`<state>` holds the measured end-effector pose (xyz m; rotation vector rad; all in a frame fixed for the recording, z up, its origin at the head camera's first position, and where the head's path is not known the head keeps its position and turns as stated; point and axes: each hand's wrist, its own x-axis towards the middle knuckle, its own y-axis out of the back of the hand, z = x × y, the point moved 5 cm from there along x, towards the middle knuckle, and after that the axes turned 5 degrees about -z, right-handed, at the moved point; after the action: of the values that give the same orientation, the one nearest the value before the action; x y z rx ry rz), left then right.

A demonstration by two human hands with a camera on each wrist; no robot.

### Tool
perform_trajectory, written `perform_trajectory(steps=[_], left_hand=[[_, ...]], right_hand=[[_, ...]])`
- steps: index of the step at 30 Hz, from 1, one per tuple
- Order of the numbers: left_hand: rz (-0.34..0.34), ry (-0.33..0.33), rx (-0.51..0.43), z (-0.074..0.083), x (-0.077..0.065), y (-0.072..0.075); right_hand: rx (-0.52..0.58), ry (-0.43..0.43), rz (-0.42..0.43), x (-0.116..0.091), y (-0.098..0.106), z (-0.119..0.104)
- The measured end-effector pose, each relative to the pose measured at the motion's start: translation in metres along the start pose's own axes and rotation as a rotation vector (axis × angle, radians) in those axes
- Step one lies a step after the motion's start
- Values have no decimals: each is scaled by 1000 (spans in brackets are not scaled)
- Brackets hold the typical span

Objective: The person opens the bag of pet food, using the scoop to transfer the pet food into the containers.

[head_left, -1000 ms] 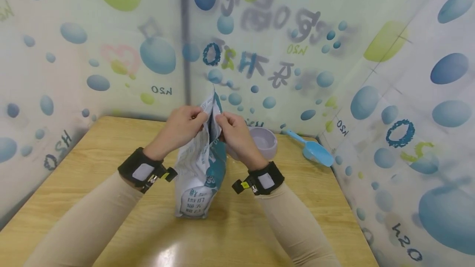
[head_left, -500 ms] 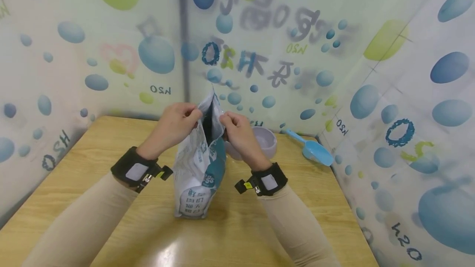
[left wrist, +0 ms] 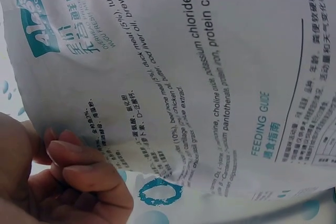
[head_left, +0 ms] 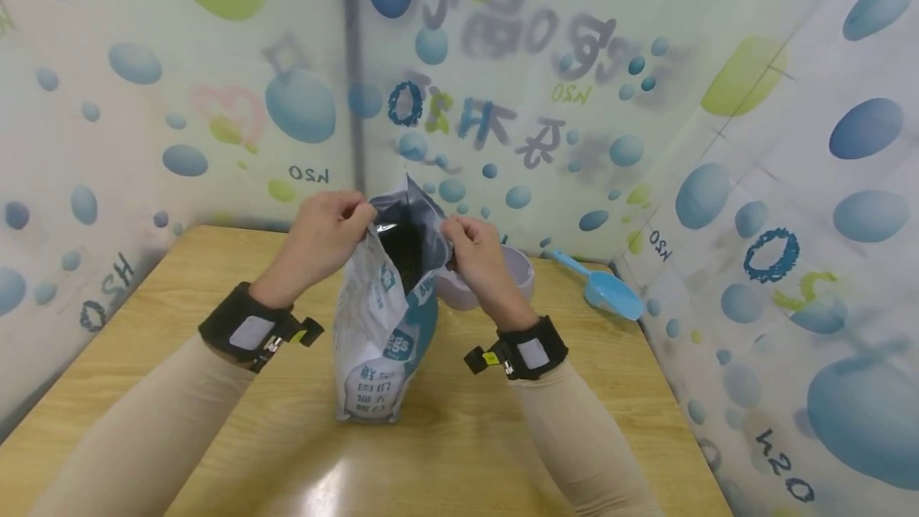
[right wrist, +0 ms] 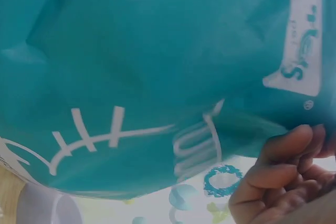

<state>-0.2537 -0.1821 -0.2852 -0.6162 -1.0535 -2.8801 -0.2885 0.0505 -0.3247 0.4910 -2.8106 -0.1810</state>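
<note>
A white and teal cat food bag [head_left: 369,325] stands upright on the wooden table, its mouth spread wide with a silvery lining and dark contents showing inside. My left hand [head_left: 326,234] pinches the left edge of the mouth between thumb and fingers. On the opposite side, my right hand [head_left: 477,262] pinches the right edge. The left wrist view shows the bag's white printed panel [left wrist: 210,77] with a feeding guide, the left fingers [left wrist: 86,169] curled at its edge. In the right wrist view the teal panel [right wrist: 131,77] fills most of the picture, with the right fingers [right wrist: 283,171] at its rim.
Behind the right hand sits a pale lilac bowl [head_left: 520,274], partly hidden by the hand and bag. A light blue scoop [head_left: 610,294] lies at the table's back right corner. Patterned walls rise along the back and both sides of the table [head_left: 237,278].
The hands have moved apart, left hand leftward and right hand rightward, and the bag's mouth has widened from a narrow slit so the inside shows. The bag's base has stayed in place.
</note>
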Motion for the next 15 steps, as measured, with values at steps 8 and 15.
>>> perform_trajectory(steps=[8, 15], left_hand=[[32, 7, 37, 2, -6, 9], [36, -1, 61, 3, -9, 13]], right_hand=[[-2, 1, 20, -7, 14, -4], [-13, -1, 6, -10, 18, -4]])
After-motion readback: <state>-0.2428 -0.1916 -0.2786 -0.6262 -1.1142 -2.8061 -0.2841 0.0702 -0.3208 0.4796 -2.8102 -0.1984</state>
